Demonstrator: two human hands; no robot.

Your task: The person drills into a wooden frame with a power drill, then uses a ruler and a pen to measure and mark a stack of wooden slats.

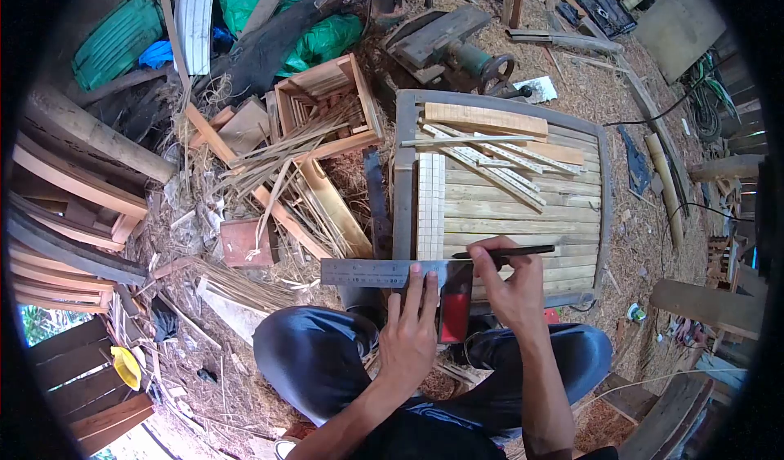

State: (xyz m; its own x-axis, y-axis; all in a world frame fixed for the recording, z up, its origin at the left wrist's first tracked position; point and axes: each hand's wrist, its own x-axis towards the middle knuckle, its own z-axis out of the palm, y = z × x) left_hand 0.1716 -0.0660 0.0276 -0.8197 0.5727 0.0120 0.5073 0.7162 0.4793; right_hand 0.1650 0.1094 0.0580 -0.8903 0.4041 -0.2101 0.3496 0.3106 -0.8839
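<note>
A steel try square (351,271) with a red and dark stock lies across the near end of a bundle of pale wooden strips (430,199) marked with a grid of dark lines. The fingers of my left hand (408,333) press on its ruled blade, holding it; the thumb is hidden. My right hand (513,293) is closed round a black pen (518,252), whose tip points left at the blade's upper edge, close to the strips. Beneath lies a slatted wooden bench top (523,235) with a grey frame.
Several marked strips (490,174) and a wood block (486,119) lie on the bench's far part. A wooden box frame (359,93) and thin offcuts (278,154) are heaped left. A vise (457,48) stands beyond. Shavings cover the floor (633,256).
</note>
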